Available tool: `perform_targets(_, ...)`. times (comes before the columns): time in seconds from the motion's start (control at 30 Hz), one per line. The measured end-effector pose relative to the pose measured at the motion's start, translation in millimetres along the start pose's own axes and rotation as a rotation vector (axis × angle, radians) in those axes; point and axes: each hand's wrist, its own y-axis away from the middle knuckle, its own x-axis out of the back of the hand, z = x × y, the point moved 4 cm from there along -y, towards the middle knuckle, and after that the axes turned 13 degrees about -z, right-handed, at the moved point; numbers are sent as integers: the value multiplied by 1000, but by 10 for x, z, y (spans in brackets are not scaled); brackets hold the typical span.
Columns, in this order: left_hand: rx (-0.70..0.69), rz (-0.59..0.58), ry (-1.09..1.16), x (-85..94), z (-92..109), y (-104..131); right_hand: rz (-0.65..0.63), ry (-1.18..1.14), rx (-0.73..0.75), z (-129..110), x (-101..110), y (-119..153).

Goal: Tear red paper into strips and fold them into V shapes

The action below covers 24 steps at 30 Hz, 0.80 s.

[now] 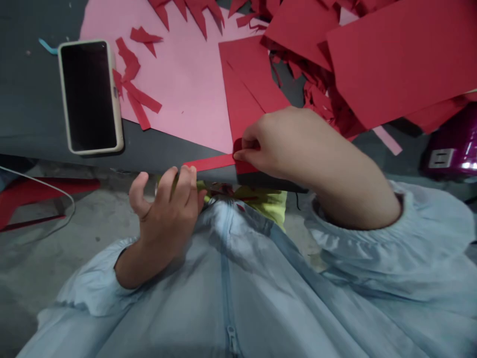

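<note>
A narrow red paper strip stretches along the front edge of the table. My right hand pinches its right end between thumb and fingertips, over the lower part of a folded red paper sheet. At the strip's left end, my left hand has its index and middle fingertips on the paper; the thumb sits lower, and the little finger sticks out to the side. Whatever lies beneath the left fingertips is hidden. Behind the strip lies a large pink paper sheet.
A phone lies face up at the left, near red paper scraps. Red sheets and a heap of cut pieces cover the back right. A shiny purple object stands at the right edge. Below the table is a red stool.
</note>
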Motion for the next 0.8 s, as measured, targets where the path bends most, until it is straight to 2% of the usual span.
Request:
perform_targets(0.17,-110,114,-151,47,-58,15,40,7,17,2,2,1)
perform_targets(0.33,-19,-4,-60,116,-140,2,96,-31,42,10,-9,7)
perform_targets(0.4,-2,-12,-65,143,-134,13,105,-37,39,5,-8,15)
perform_targets(0.47,-17,19,-109,149,-87,20,95,-44,31,-12,-3,24)
perform_targets(0.6,-100,158,-135,86,80,-16,45,-65,27,-93,12,32)
perform_targets(0.8,-233,127,-50,-93,217,-147,47,-114,25,-159,19,71)
